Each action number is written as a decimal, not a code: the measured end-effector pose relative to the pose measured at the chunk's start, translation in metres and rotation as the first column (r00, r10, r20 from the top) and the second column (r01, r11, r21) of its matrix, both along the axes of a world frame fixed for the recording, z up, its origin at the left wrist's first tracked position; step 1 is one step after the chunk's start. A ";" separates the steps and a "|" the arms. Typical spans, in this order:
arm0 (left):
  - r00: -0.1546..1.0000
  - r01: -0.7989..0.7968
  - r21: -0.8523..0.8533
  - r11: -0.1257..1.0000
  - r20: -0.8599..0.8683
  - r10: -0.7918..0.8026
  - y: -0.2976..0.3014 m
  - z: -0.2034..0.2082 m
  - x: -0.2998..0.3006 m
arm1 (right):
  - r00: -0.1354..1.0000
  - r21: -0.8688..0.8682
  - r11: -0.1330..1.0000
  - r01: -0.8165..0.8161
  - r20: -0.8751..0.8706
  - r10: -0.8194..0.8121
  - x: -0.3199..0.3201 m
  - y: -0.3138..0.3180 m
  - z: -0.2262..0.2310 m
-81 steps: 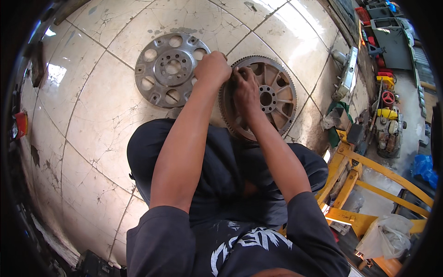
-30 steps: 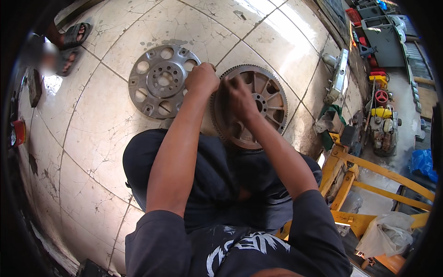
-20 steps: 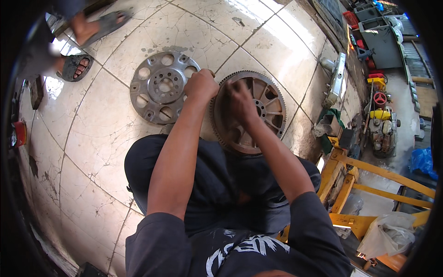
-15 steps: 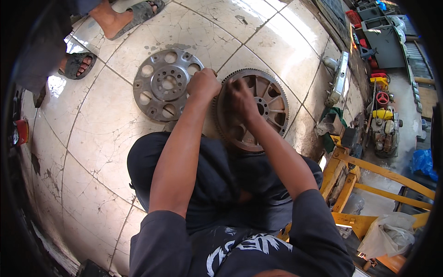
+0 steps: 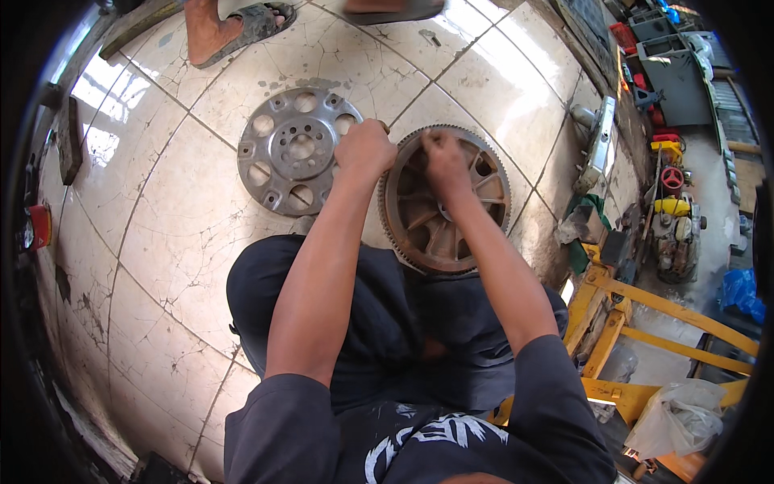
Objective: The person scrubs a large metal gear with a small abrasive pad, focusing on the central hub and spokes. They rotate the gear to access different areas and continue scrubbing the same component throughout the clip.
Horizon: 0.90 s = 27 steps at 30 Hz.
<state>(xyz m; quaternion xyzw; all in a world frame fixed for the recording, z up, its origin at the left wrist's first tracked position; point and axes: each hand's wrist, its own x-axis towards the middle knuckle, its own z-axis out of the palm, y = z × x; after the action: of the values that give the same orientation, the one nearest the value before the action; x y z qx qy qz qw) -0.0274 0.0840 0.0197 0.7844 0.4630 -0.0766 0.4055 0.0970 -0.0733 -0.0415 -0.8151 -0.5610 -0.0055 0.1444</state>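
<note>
A rusty brown flywheel (image 5: pixel 421 214) with a toothed rim and spokes lies in front of my knees. Over its upper part is my right hand (image 5: pixel 447 165), fingers curled and pressed together; whatever they pinch is hidden. My left hand (image 5: pixel 364 151) is closed in a fist at the flywheel's left rim, and what lies inside it does not show. Left of the flywheel, a flat grey metal disc (image 5: pixel 276 145) with several large round holes and a ring of small bolt holes lies on the tiles, partly covered by my left hand and forearm.
Cracked cream floor tiles (image 5: pixel 177 234) spread around. Another person's sandalled foot (image 5: pixel 234 32) stands beyond the disc, with a second sandal (image 5: pixel 395 12) at the top edge. To the right are a yellow metal frame (image 5: pixel 645 302), a small engine (image 5: pixel 677 234) and a plastic bag (image 5: pixel 677 419).
My right hand has moved rightward and slightly up across the flywheel. My left hand stays by the rim. The other person's one foot has shifted from the left to the top middle.
</note>
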 end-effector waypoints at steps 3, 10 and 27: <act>1.000 0.013 0.009 1.000 0.015 -0.013 -0.005 0.003 0.006 | 0.990 0.040 0.993 0.110 0.081 -0.113 0.010 -0.004 -0.009; 0.999 0.005 0.003 1.000 0.047 -0.005 -0.002 0.000 0.003 | 0.999 0.048 0.998 -0.037 0.032 0.035 0.010 -0.005 0.005; 0.998 0.014 0.037 0.999 0.054 -0.016 0.001 -0.002 0.005 | 1.000 0.091 0.996 0.024 0.009 -0.025 0.029 -0.004 -0.003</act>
<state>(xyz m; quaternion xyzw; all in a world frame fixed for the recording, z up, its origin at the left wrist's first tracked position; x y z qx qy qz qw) -0.0225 0.0852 0.0175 0.7970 0.4471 -0.0500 0.4031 0.1259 -0.0774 -0.0449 -0.8145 -0.5509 -0.0369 0.1784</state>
